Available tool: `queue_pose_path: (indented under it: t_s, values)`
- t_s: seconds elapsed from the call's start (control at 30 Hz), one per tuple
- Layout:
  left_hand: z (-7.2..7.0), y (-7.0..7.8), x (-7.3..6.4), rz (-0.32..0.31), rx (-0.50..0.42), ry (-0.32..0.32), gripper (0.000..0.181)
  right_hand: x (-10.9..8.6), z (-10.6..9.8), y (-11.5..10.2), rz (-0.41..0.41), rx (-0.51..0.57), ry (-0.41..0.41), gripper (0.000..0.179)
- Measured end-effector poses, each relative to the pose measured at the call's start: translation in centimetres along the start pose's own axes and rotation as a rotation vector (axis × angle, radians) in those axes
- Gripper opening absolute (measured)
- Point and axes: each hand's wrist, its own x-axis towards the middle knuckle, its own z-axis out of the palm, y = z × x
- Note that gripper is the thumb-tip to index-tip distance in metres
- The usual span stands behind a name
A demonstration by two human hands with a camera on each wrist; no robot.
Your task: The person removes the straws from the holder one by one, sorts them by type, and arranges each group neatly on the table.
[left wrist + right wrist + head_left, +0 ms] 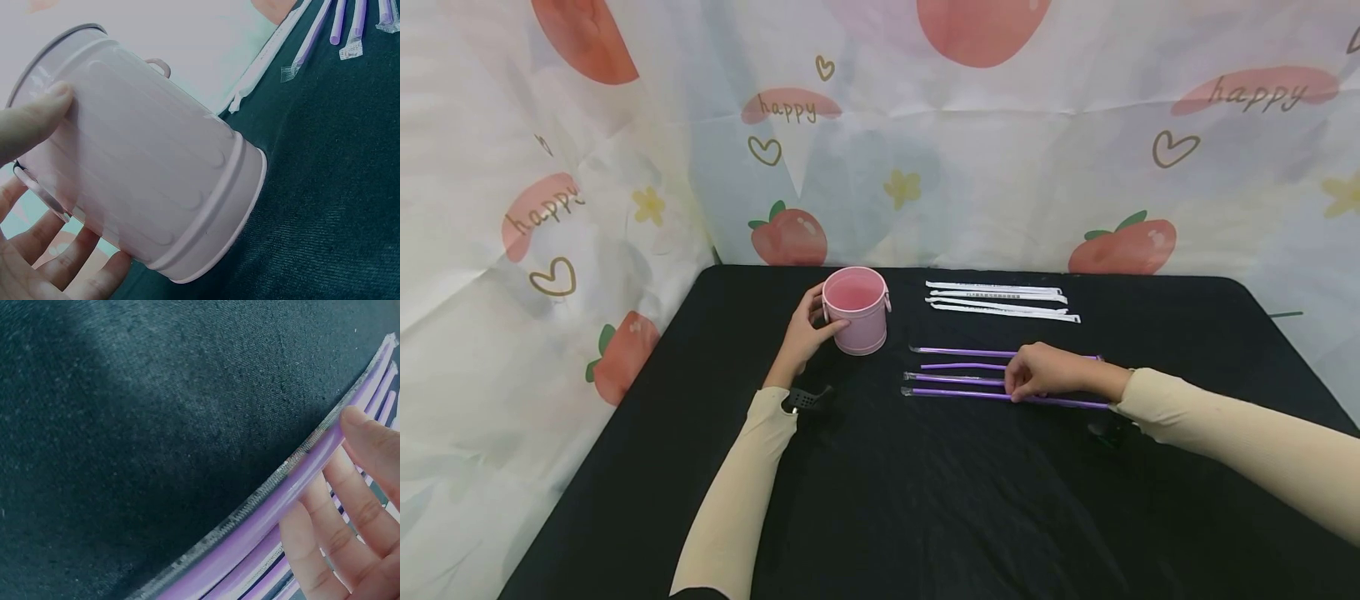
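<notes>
My left hand (801, 336) holds a pink bucket (862, 329) by its left side, the thumb on the front. In the left wrist view the bucket (144, 150) looks tilted, with the fingers round the side near a small handle. With thumb and fingers, my right hand (1054, 369) pinches the nearest purple straw (955, 393), which is in a clear wrapper. That straw (269, 515) runs diagonally through the right wrist view. Just behind it lie more purple straws (962, 379), roughly parallel and partly hidden by the right hand.
Several straws in white paper wrappers (992, 293) lie in a row farther back on the black tabletop (880, 500). A printed curtain (985, 183) hangs along the back and left edges of the table.
</notes>
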Motion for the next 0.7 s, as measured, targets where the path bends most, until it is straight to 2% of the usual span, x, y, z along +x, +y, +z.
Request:
queue_pose_path:
  t_s: [0.1,0.47,0.7]
  values:
    - [0.0,-1.0,0.3,0.013,0.000,0.013,0.073,0.0,0.1,-0.1,-0.001,-0.016,0.006,0.008]
    - [0.1,-0.8,0.2,0.015,-0.005,0.016,0.073,-0.3,0.2,-0.7,-0.022,-0.100,0.046,0.006]
    - [0.1,-0.8,0.3,0.005,-0.003,0.018,0.072,-0.5,-0.8,-0.2,0.009,0.009,0.012,0.006]
